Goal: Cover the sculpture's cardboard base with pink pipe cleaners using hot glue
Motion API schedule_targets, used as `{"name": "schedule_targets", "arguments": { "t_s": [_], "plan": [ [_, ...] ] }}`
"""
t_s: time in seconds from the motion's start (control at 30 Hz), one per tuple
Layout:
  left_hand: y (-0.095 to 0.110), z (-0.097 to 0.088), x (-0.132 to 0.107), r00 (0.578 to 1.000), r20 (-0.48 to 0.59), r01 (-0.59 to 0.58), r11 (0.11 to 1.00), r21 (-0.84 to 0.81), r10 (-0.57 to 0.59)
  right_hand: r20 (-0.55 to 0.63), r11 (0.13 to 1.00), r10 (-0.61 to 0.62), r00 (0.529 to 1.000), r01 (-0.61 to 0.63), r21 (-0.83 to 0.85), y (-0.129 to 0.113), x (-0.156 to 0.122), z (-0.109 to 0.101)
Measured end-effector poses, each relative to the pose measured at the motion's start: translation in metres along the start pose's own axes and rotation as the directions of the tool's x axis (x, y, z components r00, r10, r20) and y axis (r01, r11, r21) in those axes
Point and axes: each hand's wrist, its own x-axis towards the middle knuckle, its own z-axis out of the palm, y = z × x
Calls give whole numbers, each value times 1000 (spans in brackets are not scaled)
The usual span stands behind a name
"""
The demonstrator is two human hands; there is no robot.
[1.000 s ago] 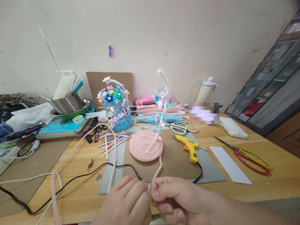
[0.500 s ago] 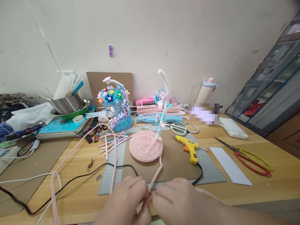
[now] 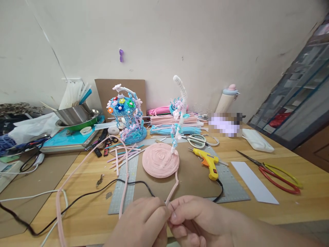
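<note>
Our left hand (image 3: pixel 144 221) and right hand (image 3: pixel 192 218) pinch a pink strip (image 3: pixel 173 190) in front of the coiled disc (image 3: pixel 156 163).
Our fingers are closed on it, hands meeting; it runs to the disc's right edge, with a yellow glue gun (image 3: pixel 211 161) right of the disc.

The coiled disc (image 3: pixel 158 163) is pale pink in a spiral pattern — its trailing strip (image 3: pixel 174 189) matching — while the glue gun (image 3: pixel 212 162) is yellow with an orange trigger (image 3: pixel 205 163) and the cutting mat (image 3: pixel 234 192) grey with gridlines.
</note>
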Motion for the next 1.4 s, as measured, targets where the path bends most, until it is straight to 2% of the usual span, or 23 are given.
{"name": "schedule_targets", "arguments": {
  "t_s": [0.1, 0.27, 0.47, 0.57, 0.67, 0.7, 0.73, 0.77, 0.8, 0.83, 0.87, 0.9, 0.93, 0.97, 1.0, 1.03, 1.07, 1.1, 1.13, 1.17, 1.23, 1.3, 1.4],
  "plan": [
    [0, 0, -3, 999, 45, -11, 999, 48, 9, 6, 1000, 13, 1000, -13, 28, 1, 4, -3],
    [2, -1, 0, 996, 14, -94, 984, 151, 93, 46, 994, 98, 994, -96, -49, 1, 8, -12],
    [1, 0, 3, 993, -16, -114, 969, 218, 120, -12, 987, 16, 1000, -18, -158, 3, 6, -11],
    [1, 6, 5, 981, -91, -145, 956, 256, 173, -66, 952, -119, 991, 94, -292, 11, 11, -8],
    [3, 12, 6, 981, -151, -89, 975, 203, 121, -150, 848, -360, 921, 256, -464, 20, 15, -8],
    [4, 13, 7, 985, -154, -50, 984, 170, 76, -120, 736, -494, 861, 341, -585, 22, 14, -8],
    [5, 14, 7, 989, -147, -7, 991, 137, 27, -22, 531, -644, 765, 426, -732, 23, 13, -10],
    [6, 14, 7, 991, -131, 35, 994, 107, -21, 156, 221, -755, 637, 470, -854, 23, 11, -11],
    [7, 13, 7, 991, -115, 72, 994, 79, -63, 388, -154, -777, 496, 448, -881, 23, 8, -13],
    [7, 12, 7, 990, -103, 102, 994, 50, -96, 596, -478, -706, 383, 362, -800, 23, 5, -15],
    [7, 11, 8, 989, -92, 119, 993, 23, -117, 719, -670, -617, 318, 266, -693, 23, 2, -16],
    [7, 10, 8, 988, -81, 131, 991, -1, -130, 739, -713, -599, 308, 213, -668, 22, 0, -17],
    [6, 8, 9, 988, -72, 136, 990, -22, -137, 673, -642, -654, 345, 216, -735, 21, -1, -16],
    [5, 6, 10, 988, -67, 138, 990, -34, -140, 521, -453, -739, 427, 258, -854, 21, -1, -15],
    [5, 5, 10, 988, -67, 133, 990, -37, -136, 295, -146, -771, 564, 295, -944, 20, -1, -13],
    [4, 3, 10, 989, -67, 127, 992, -29, -128, 58, 214, -697, 715, 285, -934, 18, 0, -11],
    [3, 2, 10, 991, -73, 112, 994, -11, -113, -107, 528, -533, 839, 231, -817, 16, 1, -9],
    [3, 1, 10, 993, -83, 89, 996, 15, -87, -177, 737, -351, 920, 155, -658, 14, 1, -7],
    [3, 1, 10, 994, -91, 59, 997, 46, -55, -179, 850, -216, 960, 94, -518, 12, 2, -6],
    [3, 1, 10, 995, -95, 26, 997, 74, -19, -158, 901, -136, 978, 56, -429, 10, 3, -5],
    [3, 3, 8, 994, -101, -29, 992, 121, 42, -134, 917, -114, 984, 52, -396, 8, 5, -5],
    [3, 6, 6, 994, -104, -27, 991, 129, 41, -153, 880, -194, 969, 103, -465, 10, 7, -5],
    [4, 11, 2, 994, -75, 80, 997, 16, -78, -181, 766, -414, 892, 234, -599, 18, 12, -8]
  ]
}}
